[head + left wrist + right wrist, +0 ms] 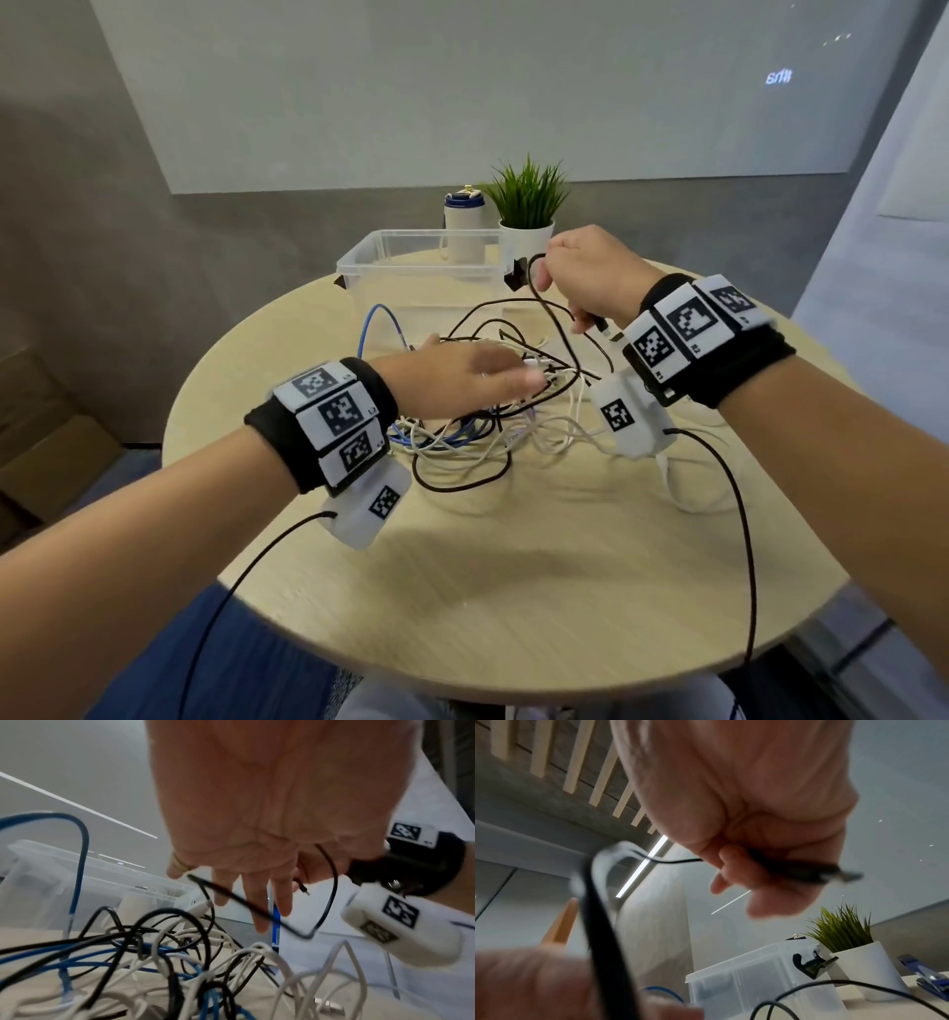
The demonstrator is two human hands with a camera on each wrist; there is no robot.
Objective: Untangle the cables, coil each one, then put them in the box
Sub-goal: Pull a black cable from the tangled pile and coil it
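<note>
A tangle of black, white and blue cables lies in the middle of the round wooden table. Behind it stands a clear plastic box with no lid. My right hand is raised over the tangle and grips a black cable near its plug, which sticks out of the fist. The cable loops down into the pile. My left hand hovers just above the tangle with straight, spread fingers and holds nothing. The black cable crosses in front of them.
A potted green plant and a white bottle with a blue cap stand behind the box. A blue clip lies right of the plant pot. A cardboard box sits on the floor at left. Thin black wires run from both wrist cameras.
</note>
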